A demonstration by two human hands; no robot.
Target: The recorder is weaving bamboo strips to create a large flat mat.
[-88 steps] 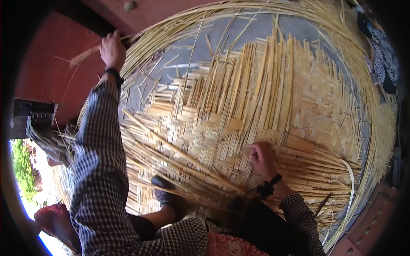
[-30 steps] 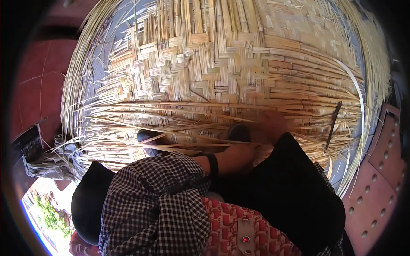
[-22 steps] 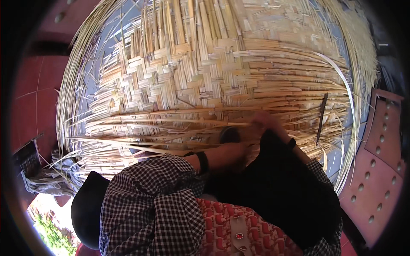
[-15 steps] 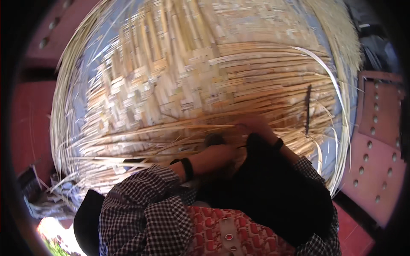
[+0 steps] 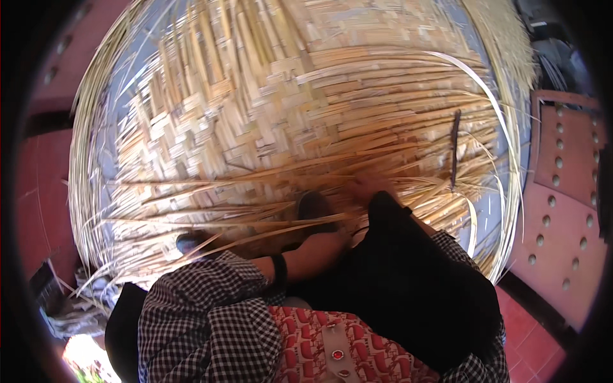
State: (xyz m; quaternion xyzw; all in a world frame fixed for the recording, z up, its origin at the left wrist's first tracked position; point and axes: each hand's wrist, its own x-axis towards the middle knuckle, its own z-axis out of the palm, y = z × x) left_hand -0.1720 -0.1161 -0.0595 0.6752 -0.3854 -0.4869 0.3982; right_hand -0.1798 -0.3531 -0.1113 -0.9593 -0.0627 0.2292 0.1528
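Observation:
A large woven mat of pale, flat reed strips (image 5: 274, 127) spreads beneath my hands. Loose strips (image 5: 255, 223) run from its left side across the near part, over a dark shoe (image 5: 313, 209), and come together at my left hand (image 5: 335, 239). That hand is closed around their ends, partly in shadow. Just beyond it and to the right, my right hand (image 5: 370, 186) hangs low over the unwoven strips (image 5: 408, 150). Motion blurs its fingers, so its grip cannot be made out. A dark slim stick (image 5: 455, 150) lies on the strips to the right.
Long straw bundles (image 5: 86, 159) curve along the left edge, with another sheaf (image 5: 501, 45) at the far right. A white curved strip (image 5: 482, 83) lies on the right side. Reddish studded panels (image 5: 565, 204) stand at the right. Another dark shoe (image 5: 186, 242) shows at near left.
Loose strips near my left hand have risen and now cross over the shoe. My right hand has shifted slightly. The whole view has moved a little.

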